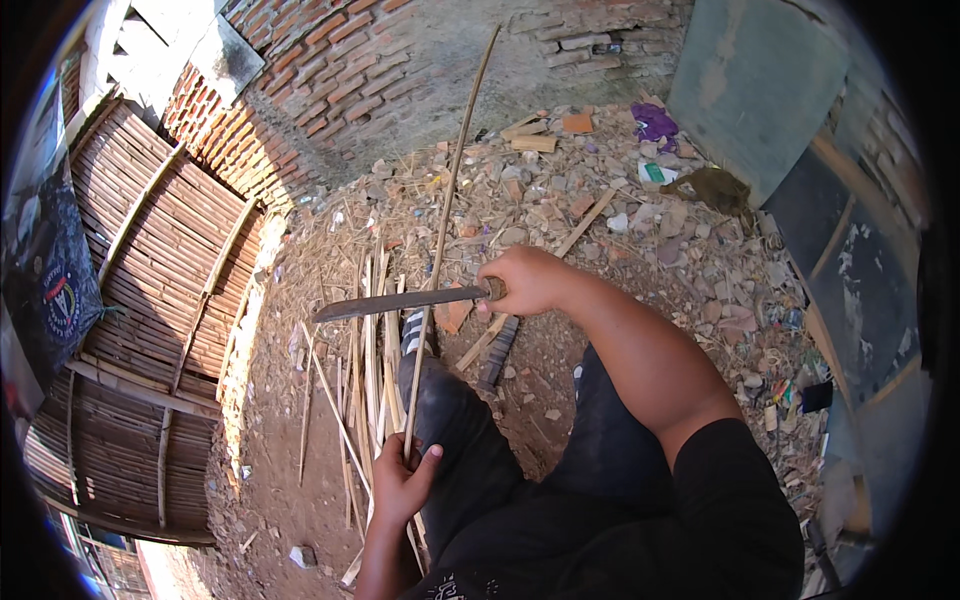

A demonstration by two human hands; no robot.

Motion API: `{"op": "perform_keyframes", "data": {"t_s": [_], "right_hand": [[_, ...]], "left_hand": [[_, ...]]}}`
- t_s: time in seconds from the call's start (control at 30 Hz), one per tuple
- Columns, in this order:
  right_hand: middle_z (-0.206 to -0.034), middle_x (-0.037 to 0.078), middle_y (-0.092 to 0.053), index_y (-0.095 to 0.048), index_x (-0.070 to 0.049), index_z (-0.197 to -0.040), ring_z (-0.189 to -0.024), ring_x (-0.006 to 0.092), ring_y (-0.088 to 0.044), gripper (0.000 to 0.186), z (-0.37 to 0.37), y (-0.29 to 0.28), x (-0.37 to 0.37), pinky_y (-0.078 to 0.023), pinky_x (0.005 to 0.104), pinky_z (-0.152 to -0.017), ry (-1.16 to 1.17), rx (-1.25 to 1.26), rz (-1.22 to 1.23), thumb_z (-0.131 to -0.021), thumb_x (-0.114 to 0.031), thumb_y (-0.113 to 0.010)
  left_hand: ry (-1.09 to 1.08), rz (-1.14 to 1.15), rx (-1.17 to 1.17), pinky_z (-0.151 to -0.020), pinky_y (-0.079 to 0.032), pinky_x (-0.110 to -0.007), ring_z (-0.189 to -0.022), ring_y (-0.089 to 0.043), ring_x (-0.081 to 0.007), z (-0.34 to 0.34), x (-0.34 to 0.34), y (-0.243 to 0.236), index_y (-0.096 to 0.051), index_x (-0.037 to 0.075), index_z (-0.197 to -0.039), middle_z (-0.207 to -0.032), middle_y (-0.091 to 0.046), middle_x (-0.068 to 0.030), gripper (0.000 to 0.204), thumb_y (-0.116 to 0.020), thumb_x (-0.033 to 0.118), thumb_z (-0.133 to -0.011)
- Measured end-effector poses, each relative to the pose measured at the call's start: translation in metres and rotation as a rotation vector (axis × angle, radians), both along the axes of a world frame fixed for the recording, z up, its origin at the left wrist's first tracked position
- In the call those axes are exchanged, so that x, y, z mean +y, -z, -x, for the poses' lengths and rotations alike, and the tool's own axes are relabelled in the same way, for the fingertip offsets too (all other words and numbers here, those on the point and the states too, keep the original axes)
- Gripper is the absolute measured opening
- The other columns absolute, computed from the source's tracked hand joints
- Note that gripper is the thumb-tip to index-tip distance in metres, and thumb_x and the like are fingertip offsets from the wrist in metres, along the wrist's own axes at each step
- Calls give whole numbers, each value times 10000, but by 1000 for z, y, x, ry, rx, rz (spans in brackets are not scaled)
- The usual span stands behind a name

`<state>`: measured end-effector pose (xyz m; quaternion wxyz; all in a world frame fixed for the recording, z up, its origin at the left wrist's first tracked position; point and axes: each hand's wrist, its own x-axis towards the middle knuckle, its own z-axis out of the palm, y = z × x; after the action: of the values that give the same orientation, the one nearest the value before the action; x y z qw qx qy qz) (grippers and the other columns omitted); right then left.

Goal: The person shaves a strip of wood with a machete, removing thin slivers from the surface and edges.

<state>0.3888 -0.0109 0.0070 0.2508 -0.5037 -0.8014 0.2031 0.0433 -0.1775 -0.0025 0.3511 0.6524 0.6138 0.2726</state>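
My right hand [525, 283] is closed round the short wooden handle of a machete [395, 303]. The long dark blade points left, nearly level. It crosses a long, thin bamboo strip [455, 170]; I cannot tell whether the two touch. Near the strip's lower end, beside my left knee, my left hand [400, 482] grips it between thumb and fingers. From there the strip slants up and away toward the brick wall. Several pale split strips [372, 370] lie in a bundle on the ground, left of my left leg.
A dark banded piece [497, 355] lies on the dirt between my legs. Rubble and litter [590, 210] cover the ground ahead. A brick wall [350, 70] stands at the back, a bamboo-slat panel [150, 250] on the left, grey boards [755, 95] on the right.
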Motion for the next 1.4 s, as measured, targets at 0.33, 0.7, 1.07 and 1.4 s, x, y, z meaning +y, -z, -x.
{"op": "perform_keyframes", "data": {"t_s": [0.33,0.7,1.07,1.4], "right_hand": [[-913,131,-734,-743,-147,-1039,-939,377,-711,366,30,-14,-25,-555,518,-802,-197,-108,-71,-804,-419,-811],[-848,150,-721,-752,-105,-1065,-862,348,-715,405,1,-19,-4,-546,474,-756,-18,106,-28,-834,-434,-809],[-760,161,-680,-738,-75,-1036,-746,347,-687,415,-22,-14,-1,-518,459,-696,173,191,-27,-827,-420,-835],[-778,147,-697,-746,-47,-1111,-745,303,-696,500,-5,-20,4,-523,426,-692,208,221,2,-833,-454,-828]], "left_hand": [[-29,-80,141,-546,-318,-232,-619,-385,-29,-6,-10,-18,-580,7,-1035,-683,-461,74,319,-810,194,-917],[17,-202,145,-602,-427,-249,-669,-477,-71,-22,17,-38,-625,-24,-1055,-736,-576,-5,406,-845,271,-883],[94,-117,-82,-553,-371,-244,-622,-423,-53,12,38,-15,-608,-6,-1049,-693,-509,48,355,-840,207,-885],[31,-54,-96,-539,-299,-230,-614,-364,-38,42,18,-17,-584,-2,-1011,-665,-445,66,324,-830,168,-887]]}}
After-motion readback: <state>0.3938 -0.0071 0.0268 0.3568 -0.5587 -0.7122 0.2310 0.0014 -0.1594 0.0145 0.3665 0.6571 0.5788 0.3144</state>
